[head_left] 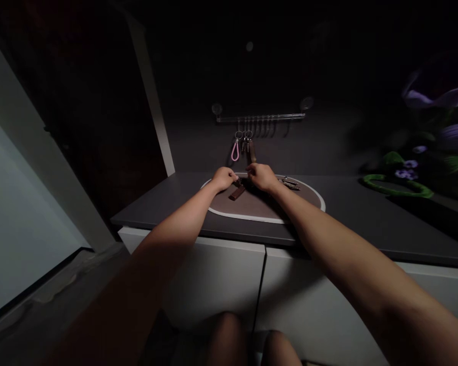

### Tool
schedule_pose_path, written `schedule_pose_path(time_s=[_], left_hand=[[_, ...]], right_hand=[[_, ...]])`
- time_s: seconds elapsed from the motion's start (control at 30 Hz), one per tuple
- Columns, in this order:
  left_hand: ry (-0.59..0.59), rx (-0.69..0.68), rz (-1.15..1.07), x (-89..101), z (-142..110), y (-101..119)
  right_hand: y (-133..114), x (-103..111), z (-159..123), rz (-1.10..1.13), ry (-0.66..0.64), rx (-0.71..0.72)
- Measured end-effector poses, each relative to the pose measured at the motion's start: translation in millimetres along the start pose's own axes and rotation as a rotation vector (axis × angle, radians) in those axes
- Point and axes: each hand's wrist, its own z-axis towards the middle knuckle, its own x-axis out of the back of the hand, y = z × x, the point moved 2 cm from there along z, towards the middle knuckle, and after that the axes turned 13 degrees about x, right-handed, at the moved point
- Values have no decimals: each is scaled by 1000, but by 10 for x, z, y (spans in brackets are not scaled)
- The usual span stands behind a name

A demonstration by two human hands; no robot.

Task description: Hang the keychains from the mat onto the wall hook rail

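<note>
My left hand (223,179) is closed in a pinch over the mat, its fingertips at the dark metal end of a brown leather key fob (237,192). The fob slants down toward the front of the mat. A short way to the right, my right hand (263,177) is also closed, fingers curled inward; whatever it holds is too dark to make out. Under both hands lies a brown oval mat (267,210) with a pale rim. Beside my right wrist rests a small bunch of metal keys (290,184).
On the wall, a clear hook rail (261,118) carries a pink loop keychain (235,151), several keys and a brown strap (252,151). Purple flowers (406,170) with a green ring (397,190) stand at right on the dark countertop (351,218). White cabinet doors (221,274) are below.
</note>
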Motion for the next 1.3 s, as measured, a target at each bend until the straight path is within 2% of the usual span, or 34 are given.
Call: schedule_pose_path(time_s=[0.1, 0.3, 0.5, 0.67, 0.93, 1.3], left_hand=[[-33, 54, -157, 1, -18, 22], [-174, 189, -575, -34, 0, 48], [-208, 241, -772, -1, 6, 74], [-234, 226, -919, 18, 19, 89], [-280, 178, -1051, 39, 9, 130], [-355, 117, -1082, 10, 6, 149]], right_hand=[[-14, 4, -3, -41, -34, 2], [-53, 26, -4, -64, -56, 20], [-79, 51, -1, -37, -32, 43], [-110, 82, 8, 50, 49, 65], [-161, 150, -8, 293, 212, 70], [-96, 121, 12, 370, 257, 94]])
